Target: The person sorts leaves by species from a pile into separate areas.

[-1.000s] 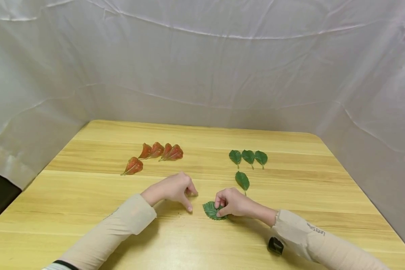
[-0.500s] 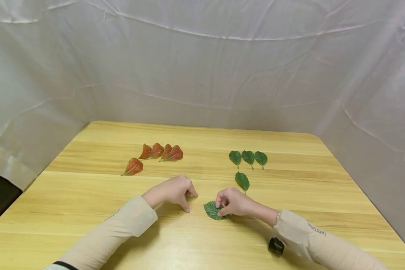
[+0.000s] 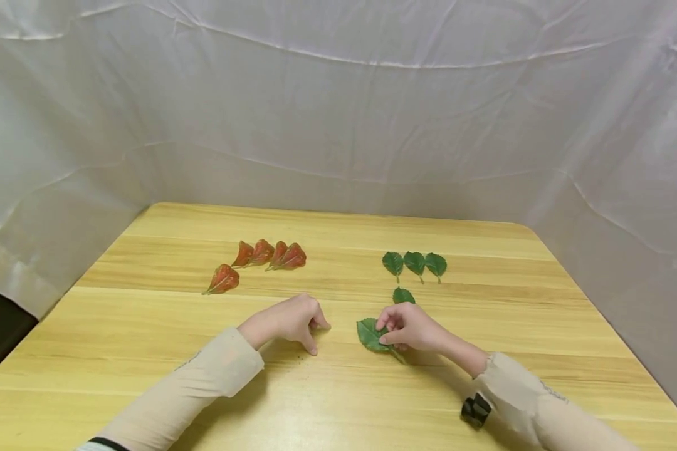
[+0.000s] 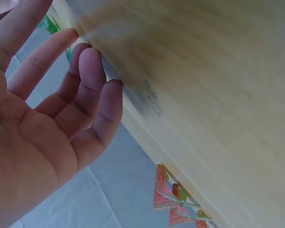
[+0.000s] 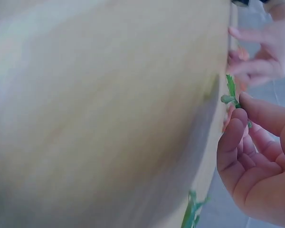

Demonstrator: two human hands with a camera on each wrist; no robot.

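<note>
My right hand point(image 3: 412, 327) pinches a green leaf point(image 3: 369, 335) with a toothed edge between thumb and fingers, just above or on the table; I cannot tell which. In the right wrist view the same leaf point(image 5: 231, 86) shows edge-on at the fingertips. Behind that hand lies another green leaf point(image 3: 403, 294), its lower part hidden. My left hand point(image 3: 293, 319) rests at the table's middle with its fingers loosely bent, and nothing is held in it. The left wrist view shows this hand's bare palm point(image 4: 42, 137) and fingertips near the wood.
Three green leaves point(image 3: 414, 263) form a row at the back right of the wooden table point(image 3: 316, 407). Several red leaves point(image 3: 262, 252) lie at the back left, with one red leaf point(image 3: 222, 279) nearer. Pale cloth point(image 3: 338, 125) hangs behind the table and at both sides.
My right hand has moved away from me and to the right with the green leaf, now covering part of the leaf behind it. The left hand has hardly moved.
</note>
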